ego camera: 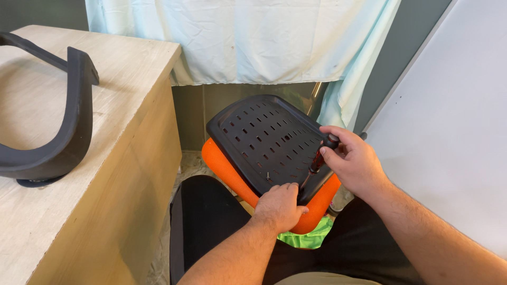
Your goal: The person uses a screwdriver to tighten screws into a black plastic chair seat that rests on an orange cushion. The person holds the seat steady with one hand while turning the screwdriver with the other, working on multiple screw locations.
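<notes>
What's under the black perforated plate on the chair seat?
Under the black perforated plate, orange mesh cushion shows along its lower edges. The cushion's middle is covered, and the left hand hides one edge.
</notes>
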